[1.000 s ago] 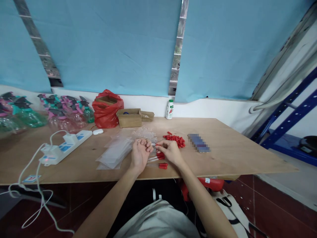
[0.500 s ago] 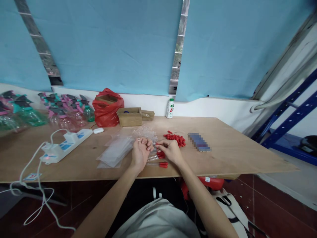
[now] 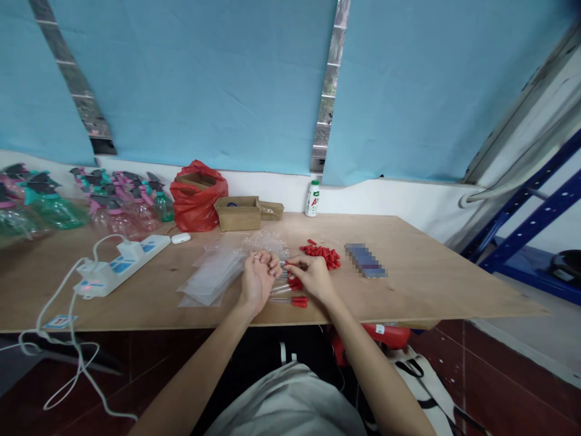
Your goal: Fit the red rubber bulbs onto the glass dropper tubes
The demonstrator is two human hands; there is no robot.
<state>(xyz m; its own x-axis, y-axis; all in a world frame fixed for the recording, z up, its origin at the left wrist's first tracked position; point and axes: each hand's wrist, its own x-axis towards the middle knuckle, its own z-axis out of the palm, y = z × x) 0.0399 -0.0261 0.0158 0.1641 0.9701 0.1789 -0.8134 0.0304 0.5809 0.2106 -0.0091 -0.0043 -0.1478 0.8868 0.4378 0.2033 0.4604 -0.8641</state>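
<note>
My left hand (image 3: pixel 259 277) is curled palm-up with its fingers closed around a thin clear dropper tube, mostly hidden by the fingers. Close beside it, my right hand (image 3: pixel 312 274) pinches a small red rubber bulb (image 3: pixel 288 264) between thumb and fingertips. Below the hands lie several clear droppers with red bulbs (image 3: pixel 299 301), their tubes pointing left. A heap of loose red bulbs (image 3: pixel 323 254) sits just beyond my right hand. Behind my left hand is a pile of clear tubes (image 3: pixel 267 242). Flat clear plastic bags (image 3: pixel 211 275) lie to its left.
A pixelated phone (image 3: pixel 365 260) lies to the right. A white bottle (image 3: pixel 312 198), cardboard box (image 3: pixel 238 214) and red plastic bag (image 3: pixel 197 203) stand along the back. At left are a power strip (image 3: pixel 122 264) with cables and several spray bottles (image 3: pixel 54 209).
</note>
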